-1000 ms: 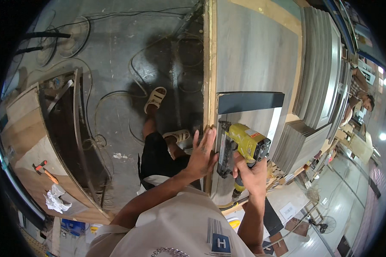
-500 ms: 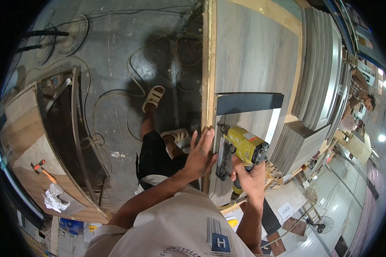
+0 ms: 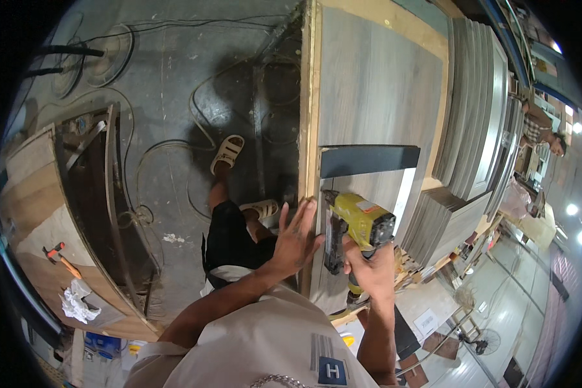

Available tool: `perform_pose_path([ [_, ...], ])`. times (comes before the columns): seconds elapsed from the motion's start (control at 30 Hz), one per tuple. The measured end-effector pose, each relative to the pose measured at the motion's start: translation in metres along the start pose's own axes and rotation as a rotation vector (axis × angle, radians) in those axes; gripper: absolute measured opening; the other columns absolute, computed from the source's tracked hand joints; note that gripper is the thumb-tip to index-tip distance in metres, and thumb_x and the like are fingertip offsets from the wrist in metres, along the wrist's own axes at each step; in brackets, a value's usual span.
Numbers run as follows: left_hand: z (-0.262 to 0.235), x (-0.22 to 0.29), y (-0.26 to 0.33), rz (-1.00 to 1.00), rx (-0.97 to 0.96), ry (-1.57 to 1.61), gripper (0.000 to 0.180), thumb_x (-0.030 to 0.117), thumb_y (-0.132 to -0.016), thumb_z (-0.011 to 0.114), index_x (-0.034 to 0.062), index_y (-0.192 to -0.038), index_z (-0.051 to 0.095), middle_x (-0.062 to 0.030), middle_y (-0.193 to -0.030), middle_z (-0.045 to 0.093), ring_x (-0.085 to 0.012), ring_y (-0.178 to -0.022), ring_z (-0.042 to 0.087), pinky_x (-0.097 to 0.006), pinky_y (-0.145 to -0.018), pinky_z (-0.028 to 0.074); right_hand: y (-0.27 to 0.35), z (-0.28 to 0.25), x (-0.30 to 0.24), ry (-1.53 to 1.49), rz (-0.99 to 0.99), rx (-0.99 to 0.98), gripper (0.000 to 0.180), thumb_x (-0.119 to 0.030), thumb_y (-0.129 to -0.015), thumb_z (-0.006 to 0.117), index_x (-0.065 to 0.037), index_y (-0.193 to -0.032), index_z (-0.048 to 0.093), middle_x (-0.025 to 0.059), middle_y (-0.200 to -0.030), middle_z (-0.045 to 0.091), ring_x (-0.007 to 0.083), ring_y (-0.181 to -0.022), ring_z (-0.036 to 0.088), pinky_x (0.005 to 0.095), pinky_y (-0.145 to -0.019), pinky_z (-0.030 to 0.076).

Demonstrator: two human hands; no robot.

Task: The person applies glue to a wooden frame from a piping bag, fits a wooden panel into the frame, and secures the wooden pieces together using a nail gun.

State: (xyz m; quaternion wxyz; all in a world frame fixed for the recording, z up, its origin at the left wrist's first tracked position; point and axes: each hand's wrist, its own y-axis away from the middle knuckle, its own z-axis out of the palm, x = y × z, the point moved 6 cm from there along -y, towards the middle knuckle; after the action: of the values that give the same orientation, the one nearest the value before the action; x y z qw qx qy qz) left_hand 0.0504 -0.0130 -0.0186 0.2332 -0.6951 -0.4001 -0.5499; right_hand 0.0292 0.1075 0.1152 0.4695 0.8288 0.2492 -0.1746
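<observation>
My right hand (image 3: 374, 268) is wrapped round the handle of a yellow-green air nail gun (image 3: 363, 215). Its dark nose points toward the left edge of the frame on the bench, and a hose leads off the bottom of its grip. Next to it, my left hand (image 3: 294, 242) lies with fingers stretched out along the light wooden edge (image 3: 309, 123). Under the gun is a grey wood-grain panel (image 3: 381, 84). A dark strip (image 3: 368, 161) with a pale side strip (image 3: 407, 194) forms a corner on this panel. The gun hides part of that assembly.
Stacks of grey panels (image 3: 475, 97) stand on the right. On the left, a wooden cabinet piece (image 3: 29, 239) carries a hammer (image 3: 61, 257) and crumpled white paper (image 3: 79, 302). Hoses (image 3: 136, 129) curl over the floor. Another person (image 3: 543, 132) is at the far right.
The whole view has shifted slightly. My right hand and the nail gun have moved a little leftward toward the wooden edge; my left hand stays on that edge.
</observation>
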Motion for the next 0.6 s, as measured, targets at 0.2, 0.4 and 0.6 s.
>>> perform_pose_path([
  [0.2, 0.001, 0.001, 0.000, 0.000, -0.009, -0.010, 0.084, 0.020, -0.087, 0.070, -0.0060, -0.148, 0.020, -0.0215, -0.147, 0.040, -0.0361, -0.140, 0.035, -0.058, -0.116, 0.014, -0.010, -0.007, -0.003, -0.169, 0.002, 0.027, 0.011, -0.002, -0.092, 0.061, 0.003, -0.100, 0.057, 0.0043, -0.065, 0.057, 0.0125, -0.048, 0.054, 0.0265, -0.044, 0.043],
  [0.4, -0.004, -0.001, -0.001, 0.015, 0.017, -0.021, 0.083, 0.021, -0.087, 0.070, -0.0057, -0.148, 0.021, -0.0214, -0.145, 0.041, -0.0364, -0.139, 0.035, -0.059, -0.116, 0.016, -0.016, -0.005, -0.007, -0.129, 0.024, 0.011, 0.010, -0.004, -0.090, 0.060, 0.004, -0.096, 0.059, 0.0045, -0.061, 0.057, 0.0125, -0.047, 0.055, 0.0267, -0.045, 0.044],
  [0.6, 0.002, 0.009, -0.008, 0.010, -0.041, -0.005, 0.085, 0.027, -0.085, 0.072, -0.0042, -0.147, 0.024, -0.0237, -0.145, 0.041, -0.0407, -0.138, 0.035, -0.060, -0.115, 0.015, -0.009, -0.017, -0.005, 0.036, 0.051, 0.051, 0.014, -0.010, -0.088, 0.062, 0.002, -0.096, 0.063, 0.0040, -0.062, 0.059, 0.0111, -0.048, 0.054, 0.0278, -0.046, 0.044],
])
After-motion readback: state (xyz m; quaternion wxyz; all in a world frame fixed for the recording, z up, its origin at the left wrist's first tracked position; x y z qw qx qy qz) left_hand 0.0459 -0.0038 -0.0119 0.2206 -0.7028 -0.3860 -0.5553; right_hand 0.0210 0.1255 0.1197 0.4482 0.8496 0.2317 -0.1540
